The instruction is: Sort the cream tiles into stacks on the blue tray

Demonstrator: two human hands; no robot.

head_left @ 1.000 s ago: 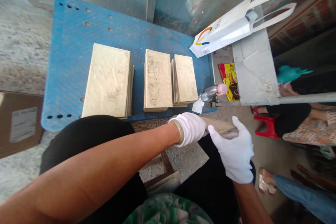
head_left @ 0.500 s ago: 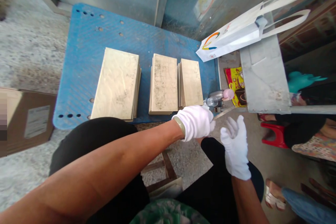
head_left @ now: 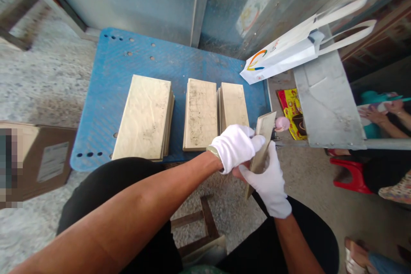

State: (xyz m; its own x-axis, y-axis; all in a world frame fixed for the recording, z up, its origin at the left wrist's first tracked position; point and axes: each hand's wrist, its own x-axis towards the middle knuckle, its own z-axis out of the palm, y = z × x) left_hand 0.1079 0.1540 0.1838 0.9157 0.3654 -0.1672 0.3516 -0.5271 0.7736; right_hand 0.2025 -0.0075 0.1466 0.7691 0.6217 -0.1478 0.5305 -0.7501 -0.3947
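Both my hands wear white gloves and hold one beige tile [head_left: 263,137] tilted on edge above my right knee. My left hand [head_left: 236,146] grips its left side with fingers closed. My right hand [head_left: 268,177] supports it from below and behind, fingers wrapped on it. Just beyond, a blue platform [head_left: 105,94] carries three stacks of the same tiles: a wide left stack [head_left: 144,116], a middle stack [head_left: 201,113] and a right stack [head_left: 234,105].
A white paper bag [head_left: 289,51] lies on a grey metal table [head_left: 324,102] at right. A cardboard box [head_left: 38,158] sits on the floor at left. Another person's hands [head_left: 382,113] and a red stool [head_left: 349,175] are at far right. A pink-capped bottle [head_left: 281,123] lies by the platform.
The tile has gone from lying flat in both hands to standing tilted on edge. My right hand let go for a moment, then took hold again lower down.
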